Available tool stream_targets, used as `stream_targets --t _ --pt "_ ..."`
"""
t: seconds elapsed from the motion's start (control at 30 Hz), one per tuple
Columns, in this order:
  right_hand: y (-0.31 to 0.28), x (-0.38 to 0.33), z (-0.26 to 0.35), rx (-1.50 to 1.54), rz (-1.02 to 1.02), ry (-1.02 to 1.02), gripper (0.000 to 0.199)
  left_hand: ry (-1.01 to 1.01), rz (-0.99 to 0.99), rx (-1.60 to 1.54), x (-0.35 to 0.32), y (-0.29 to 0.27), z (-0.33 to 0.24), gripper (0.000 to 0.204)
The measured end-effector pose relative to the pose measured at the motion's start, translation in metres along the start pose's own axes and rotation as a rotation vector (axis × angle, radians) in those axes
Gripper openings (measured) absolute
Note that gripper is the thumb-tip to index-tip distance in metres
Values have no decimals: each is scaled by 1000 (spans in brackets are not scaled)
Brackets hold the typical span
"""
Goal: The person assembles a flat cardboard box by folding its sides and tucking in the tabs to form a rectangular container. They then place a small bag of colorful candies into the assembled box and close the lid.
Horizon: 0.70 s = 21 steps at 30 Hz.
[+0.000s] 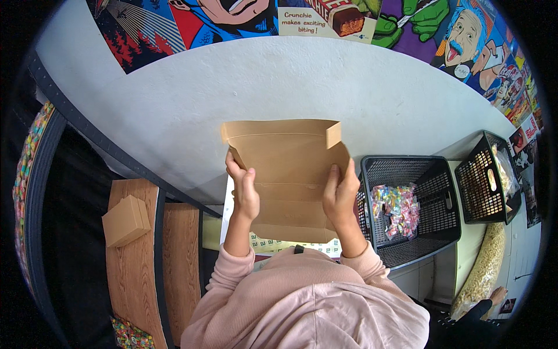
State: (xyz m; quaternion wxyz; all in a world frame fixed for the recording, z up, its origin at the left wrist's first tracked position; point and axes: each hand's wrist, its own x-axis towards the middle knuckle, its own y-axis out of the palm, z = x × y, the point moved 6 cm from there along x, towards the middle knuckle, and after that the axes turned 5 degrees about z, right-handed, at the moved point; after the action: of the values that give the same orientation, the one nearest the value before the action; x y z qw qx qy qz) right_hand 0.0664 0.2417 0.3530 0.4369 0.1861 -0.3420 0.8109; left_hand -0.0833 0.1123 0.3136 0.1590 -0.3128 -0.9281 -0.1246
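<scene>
Between my two hands is a brown cardboard box (279,163), partly folded, with its flaps and creases showing. My left hand (244,189) grips its left side, thumb on the inner face and fingers behind the card. On the right side my right hand (340,192) holds the edge the same way, thumb inside. A small flap stands folded in at the top right corner. Beneath the box, a white-edged surface with a yellow printed sheet (264,243) shows in part; the box hides most of it.
To the right, a black plastic crate (433,215) holds small wrapped sweets (395,209). Past it stand another black basket (482,192) and a long clear bag of pale puffed pieces (485,267), near another person's hand (498,295). On the left, a closed cardboard box (127,222) rests on a wooden shelf (125,279).
</scene>
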Motion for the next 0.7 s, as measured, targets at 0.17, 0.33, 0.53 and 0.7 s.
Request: stream_targets --t 0.17,0.33,0.53,0.7 --pt "-14 8 -17 160 -111 37 30 -70 214 -348 -3 -1 -13 42" --pt "-14 9 -19 185 -105 16 28 -34 201 8 2 -13 -8 31" --pt "-11 8 -16 164 -82 24 28 -25 225 273 6 -29 -1 28" --pt "-11 12 -24 211 -65 62 28 52 191 31 3 -15 -25 45"
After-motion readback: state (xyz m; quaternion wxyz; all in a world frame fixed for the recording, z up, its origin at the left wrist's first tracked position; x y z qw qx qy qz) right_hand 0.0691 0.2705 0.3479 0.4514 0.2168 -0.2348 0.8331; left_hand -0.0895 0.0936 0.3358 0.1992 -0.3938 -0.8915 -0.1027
